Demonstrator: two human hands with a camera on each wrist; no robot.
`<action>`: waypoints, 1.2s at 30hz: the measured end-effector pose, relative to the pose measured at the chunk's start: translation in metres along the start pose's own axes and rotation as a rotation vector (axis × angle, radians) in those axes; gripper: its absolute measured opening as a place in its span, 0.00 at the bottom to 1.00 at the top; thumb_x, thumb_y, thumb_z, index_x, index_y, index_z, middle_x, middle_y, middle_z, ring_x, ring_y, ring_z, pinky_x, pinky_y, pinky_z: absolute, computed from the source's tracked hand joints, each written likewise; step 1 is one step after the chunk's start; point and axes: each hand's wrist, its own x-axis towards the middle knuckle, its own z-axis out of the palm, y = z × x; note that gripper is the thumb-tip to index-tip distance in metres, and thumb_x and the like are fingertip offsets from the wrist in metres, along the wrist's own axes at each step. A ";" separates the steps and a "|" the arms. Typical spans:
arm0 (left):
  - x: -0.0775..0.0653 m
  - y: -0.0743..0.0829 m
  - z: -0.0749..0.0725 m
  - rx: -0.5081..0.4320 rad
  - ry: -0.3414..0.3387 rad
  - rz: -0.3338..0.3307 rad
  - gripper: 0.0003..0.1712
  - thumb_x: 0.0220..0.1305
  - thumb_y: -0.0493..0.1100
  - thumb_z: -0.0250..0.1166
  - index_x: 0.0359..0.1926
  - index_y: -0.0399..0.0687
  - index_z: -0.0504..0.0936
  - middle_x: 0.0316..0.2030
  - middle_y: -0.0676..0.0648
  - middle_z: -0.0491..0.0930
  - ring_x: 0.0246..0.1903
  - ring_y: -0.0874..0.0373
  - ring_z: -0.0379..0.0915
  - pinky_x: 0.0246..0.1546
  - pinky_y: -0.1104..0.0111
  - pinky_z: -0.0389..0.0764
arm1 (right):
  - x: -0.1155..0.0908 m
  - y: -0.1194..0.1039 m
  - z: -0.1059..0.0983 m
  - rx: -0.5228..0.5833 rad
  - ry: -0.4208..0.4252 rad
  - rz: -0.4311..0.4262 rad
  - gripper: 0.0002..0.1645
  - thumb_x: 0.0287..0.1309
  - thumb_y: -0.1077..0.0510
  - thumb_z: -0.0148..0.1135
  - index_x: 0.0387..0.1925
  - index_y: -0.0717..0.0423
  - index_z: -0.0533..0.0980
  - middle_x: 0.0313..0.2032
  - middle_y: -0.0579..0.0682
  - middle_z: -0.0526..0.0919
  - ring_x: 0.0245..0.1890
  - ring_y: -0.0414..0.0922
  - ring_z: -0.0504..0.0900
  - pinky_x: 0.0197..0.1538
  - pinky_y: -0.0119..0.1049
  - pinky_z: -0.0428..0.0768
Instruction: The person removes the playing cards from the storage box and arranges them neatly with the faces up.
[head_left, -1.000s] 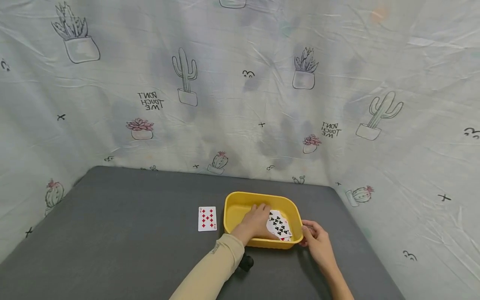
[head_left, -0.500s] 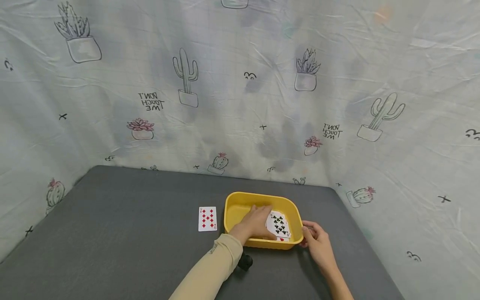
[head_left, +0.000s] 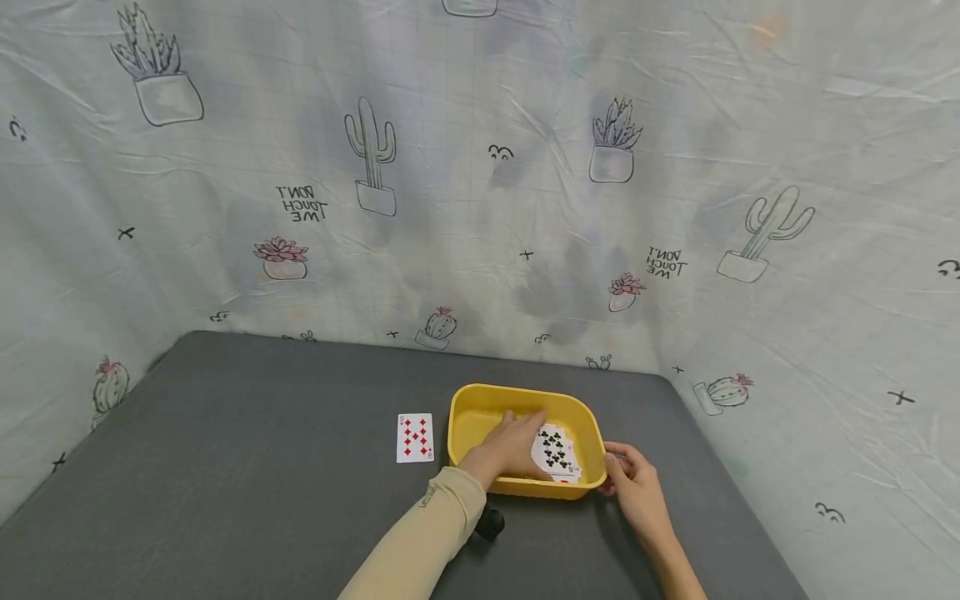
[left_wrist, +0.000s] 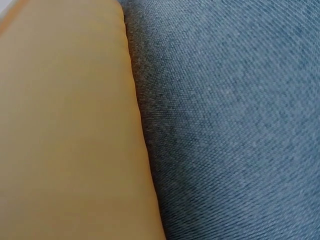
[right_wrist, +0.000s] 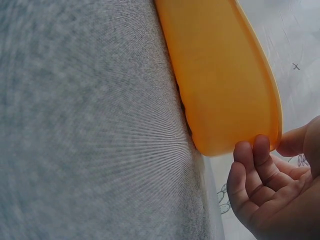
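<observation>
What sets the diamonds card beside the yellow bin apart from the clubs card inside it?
The diamonds card has red pips; the clubs card has black ones. The diamonds card lies alone on the table, the clubs card atop others in the yellow bin. The diamonds card is uncovered, while the left hand overlaps the clubs card. Both are white and face up.

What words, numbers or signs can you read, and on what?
"DON'T TOUCH", mirrored, twice on the backdrop; third line unclear.
"x" crosses, also on the backdrop.
Diamond signs on the loose card beside the yellow tub; corner figures too small.
Club signs on the top card inside the yellow tub; corner figures too small.
Sleeve print: too small to read.
</observation>
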 end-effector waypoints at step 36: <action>0.006 -0.004 0.007 -0.076 0.070 -0.047 0.62 0.40 0.61 0.82 0.71 0.41 0.62 0.63 0.42 0.64 0.62 0.45 0.60 0.63 0.58 0.64 | 0.000 0.006 -0.001 0.001 -0.006 0.008 0.15 0.73 0.62 0.52 0.56 0.64 0.73 0.34 0.63 0.81 0.29 0.52 0.80 0.32 0.37 0.80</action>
